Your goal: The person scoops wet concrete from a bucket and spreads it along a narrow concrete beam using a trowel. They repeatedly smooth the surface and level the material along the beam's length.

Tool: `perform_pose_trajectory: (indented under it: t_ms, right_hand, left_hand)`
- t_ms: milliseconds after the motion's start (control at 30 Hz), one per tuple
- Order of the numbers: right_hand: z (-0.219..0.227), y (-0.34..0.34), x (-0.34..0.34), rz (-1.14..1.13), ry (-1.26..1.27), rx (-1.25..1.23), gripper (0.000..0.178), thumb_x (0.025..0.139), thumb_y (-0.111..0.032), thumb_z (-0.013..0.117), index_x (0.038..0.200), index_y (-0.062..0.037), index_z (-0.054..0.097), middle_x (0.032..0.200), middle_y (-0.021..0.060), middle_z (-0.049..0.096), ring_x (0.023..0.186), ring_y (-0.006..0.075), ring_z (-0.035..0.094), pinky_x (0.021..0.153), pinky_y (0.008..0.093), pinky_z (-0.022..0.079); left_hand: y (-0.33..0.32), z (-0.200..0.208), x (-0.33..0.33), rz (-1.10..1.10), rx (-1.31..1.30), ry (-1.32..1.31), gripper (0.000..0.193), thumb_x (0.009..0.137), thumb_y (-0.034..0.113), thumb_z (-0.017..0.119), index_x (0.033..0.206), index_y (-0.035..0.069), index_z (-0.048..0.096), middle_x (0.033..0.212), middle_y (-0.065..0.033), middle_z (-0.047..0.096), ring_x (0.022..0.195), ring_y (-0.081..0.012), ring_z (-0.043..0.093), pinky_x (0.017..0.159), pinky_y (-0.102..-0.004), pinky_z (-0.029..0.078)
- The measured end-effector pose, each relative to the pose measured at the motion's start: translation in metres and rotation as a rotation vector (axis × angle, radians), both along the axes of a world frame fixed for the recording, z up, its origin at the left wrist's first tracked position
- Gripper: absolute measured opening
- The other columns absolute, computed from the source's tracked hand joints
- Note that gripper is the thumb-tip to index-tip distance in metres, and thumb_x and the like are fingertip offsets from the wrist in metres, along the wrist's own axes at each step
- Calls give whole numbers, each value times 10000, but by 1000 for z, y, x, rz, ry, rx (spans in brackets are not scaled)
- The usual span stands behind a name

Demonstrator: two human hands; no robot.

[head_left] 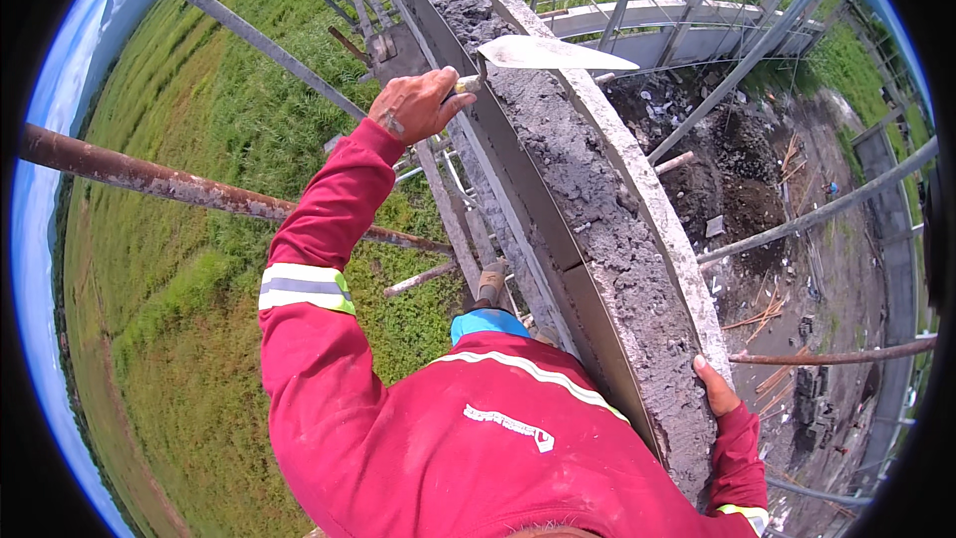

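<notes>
A pointing trowel [553, 53] with a pale, tapering blade is in my left hand [413, 103], its fingers wrapped round the handle. The blade lies over the top of a narrow curved concrete wall [687, 279] and points to the right. Rough grey mortar [597, 179] covers the channel along the wall's top, beside a smooth formwork board [588, 304] on the left. My right hand [715, 389] clasps the wall's right rim lower down, thumb on the top; its other fingers are mostly hidden behind the edge.
A rusty pipe [159, 179] and grey scaffold poles [239, 35] cross on the left above grass. My boot [492, 281] stands by scaffold planks [453, 209] left of the wall. More poles [822, 214] span the right side, above ground with soil and debris [747, 179].
</notes>
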State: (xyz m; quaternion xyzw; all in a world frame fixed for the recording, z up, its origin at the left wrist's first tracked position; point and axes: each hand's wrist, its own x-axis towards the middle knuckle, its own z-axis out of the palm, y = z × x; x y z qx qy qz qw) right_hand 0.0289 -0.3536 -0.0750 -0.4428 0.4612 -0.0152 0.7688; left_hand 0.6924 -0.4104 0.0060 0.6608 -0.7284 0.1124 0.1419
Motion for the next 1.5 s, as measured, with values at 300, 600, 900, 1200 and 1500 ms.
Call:
perform_pose_trajectory:
  t_ms: [300,600,900,1200,1500]
  right_hand:
    - [-14,0,-8,-8,33,-27,832,1037,-488,427,1564,73,109,1610,152,252,1491,217,227,1215,327,149]
    - [18,7,19,31,-65,-176,739,1043,-431,410,1562,48,192,1601,120,289,1487,202,239,1213,321,142]
    - [31,0,31,82,-37,-244,714,1044,-431,398,1556,37,228,1591,115,309,1485,204,244,1210,322,148]
    - [35,-1,36,73,-74,-279,698,1050,-418,387,1551,44,234,1583,121,318,1472,212,268,1206,323,161]
    - [35,1,35,42,-79,-211,708,1043,-428,396,1552,39,238,1581,114,326,1475,203,261,1208,320,151]
  left_hand:
    - [-17,5,-5,-33,43,43,434,1009,450,525,924,24,529,758,-229,627,765,-441,650,673,-510,505]
    - [-17,0,-11,119,49,45,465,1007,489,507,932,31,533,769,-243,640,789,-431,666,678,-513,513]
    - [-28,-8,4,112,36,21,467,1013,488,492,923,31,528,806,-235,653,791,-433,665,683,-510,522]
    - [-43,-13,30,273,2,-4,526,1013,535,453,957,24,564,856,-240,670,821,-441,669,713,-525,526]
    - [-63,-1,38,291,-85,23,506,1018,520,458,917,33,553,855,-239,686,823,-448,674,727,-533,527]
